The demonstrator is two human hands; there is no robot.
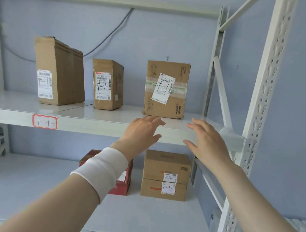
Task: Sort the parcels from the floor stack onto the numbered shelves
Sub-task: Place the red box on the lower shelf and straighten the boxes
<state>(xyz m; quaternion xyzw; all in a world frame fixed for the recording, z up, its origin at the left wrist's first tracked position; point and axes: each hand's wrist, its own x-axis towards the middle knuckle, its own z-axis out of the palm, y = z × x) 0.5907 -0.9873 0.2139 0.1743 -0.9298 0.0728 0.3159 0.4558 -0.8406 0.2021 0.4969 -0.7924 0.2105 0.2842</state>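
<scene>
— Reaching toward the upper shelf [98,126], both hands are empty: the left hand [141,131] and the right hand [206,140] are spread open, fingers apart, gripping nothing.

— Where are the parcels?

— Just beyond the fingertips, between the two hands, a taped parcel [167,90] stands upright on that shelf. Further left of the left hand stand a smaller parcel [107,85] and a tall parcel [59,72]; the shelf tag [44,122] reads 1-1.

— And lower down?

— Below the hands, a box marked 1-2 [166,176] sits beside a red box [122,181], partly hidden by the left wrist's white band [101,170].
</scene>
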